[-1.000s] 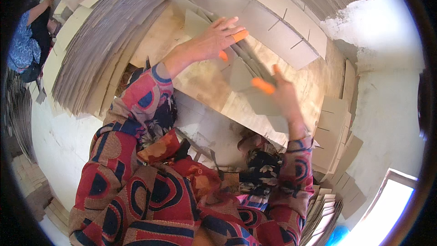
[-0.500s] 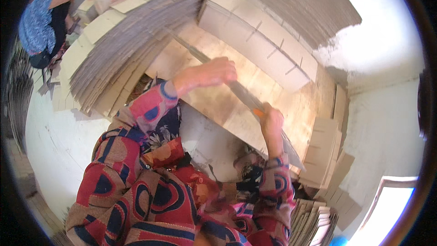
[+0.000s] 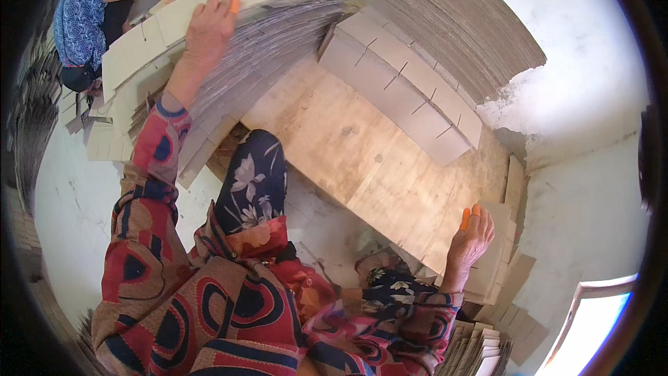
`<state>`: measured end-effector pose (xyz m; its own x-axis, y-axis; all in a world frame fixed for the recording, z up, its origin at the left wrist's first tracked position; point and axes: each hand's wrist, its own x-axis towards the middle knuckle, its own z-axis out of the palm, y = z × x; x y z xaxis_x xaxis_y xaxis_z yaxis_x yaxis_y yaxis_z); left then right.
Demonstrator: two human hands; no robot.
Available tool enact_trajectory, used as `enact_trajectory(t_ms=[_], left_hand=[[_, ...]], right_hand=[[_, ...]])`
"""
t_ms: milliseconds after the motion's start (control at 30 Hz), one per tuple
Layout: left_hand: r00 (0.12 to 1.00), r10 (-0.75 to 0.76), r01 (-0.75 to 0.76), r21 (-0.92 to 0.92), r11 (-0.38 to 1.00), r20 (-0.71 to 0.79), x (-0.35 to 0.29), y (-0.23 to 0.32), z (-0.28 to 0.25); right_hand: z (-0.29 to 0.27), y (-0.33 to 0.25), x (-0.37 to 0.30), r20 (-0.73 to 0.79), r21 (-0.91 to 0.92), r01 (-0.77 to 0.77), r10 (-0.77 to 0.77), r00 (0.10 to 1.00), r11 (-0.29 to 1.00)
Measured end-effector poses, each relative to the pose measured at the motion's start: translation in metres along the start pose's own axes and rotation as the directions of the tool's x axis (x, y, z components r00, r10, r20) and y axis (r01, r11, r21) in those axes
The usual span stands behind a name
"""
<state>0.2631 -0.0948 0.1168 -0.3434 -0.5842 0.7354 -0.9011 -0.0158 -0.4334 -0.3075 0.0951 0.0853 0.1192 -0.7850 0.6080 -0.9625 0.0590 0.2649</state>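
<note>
My left hand (image 3: pixel 211 30) reaches to the far left, its fingers curled over a flat cardboard sheet (image 3: pixel 278 1) on top of a fanned stack (image 3: pixel 240 73). The thumb is hidden, and an orange cover sits on one fingertip. My right hand (image 3: pixel 473 240), fingers slightly bent and apart, is raised by the right end of a plywood board (image 3: pixel 369 146) and holds nothing. Orange covers show on two of its fingers. Along the board's far side stands a block of slotted cardboard pieces (image 3: pixel 396 87).
Brown cardboard sheets (image 3: pixel 466 24) are piled behind the block by the white wall (image 3: pixel 577 104). More cardboard pieces (image 3: pixel 495 237) lean at the board's right end. Another person (image 3: pixel 83 21) in a blue patterned top is at the upper left. My knee (image 3: pixel 252 181) is beside the board's near edge.
The cardboard sheet held in both hands over the board is out of them. My left hand has moved up and left to the stack; my right hand has moved right and opened.
</note>
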Motion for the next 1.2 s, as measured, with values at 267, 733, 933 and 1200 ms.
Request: enact_trajectory(t_ms=[267, 733, 933, 1200], left_hand=[[0.884, 0.030, 0.092, -0.235, 0.968, 0.466, -0.021, -0.016, 0.044], [0.836, 0.526, -0.215, -0.791, 0.572, 0.153, -0.084, 0.187, -0.033], [0.874, 0.390, 0.010, -0.813, 0.582, 0.289, -0.106, 0.198, -0.012], [0.860, 0.348, 0.118, -0.809, 0.576, 0.373, -0.109, 0.190, -0.004]], right_hand=[[0.040, 0.080, -0.067, 0.254, 0.060, -0.376, 0.350, 0.902, 0.925], [0.064, 0.199, -0.172, 0.079, -0.488, -0.694, 0.818, 0.569, 0.529], [0.064, 0.214, -0.186, 0.110, -0.494, -0.720, 0.857, 0.503, 0.487], [0.085, 0.237, -0.193, 0.198, -0.529, -0.661, 0.835, 0.513, 0.532]])
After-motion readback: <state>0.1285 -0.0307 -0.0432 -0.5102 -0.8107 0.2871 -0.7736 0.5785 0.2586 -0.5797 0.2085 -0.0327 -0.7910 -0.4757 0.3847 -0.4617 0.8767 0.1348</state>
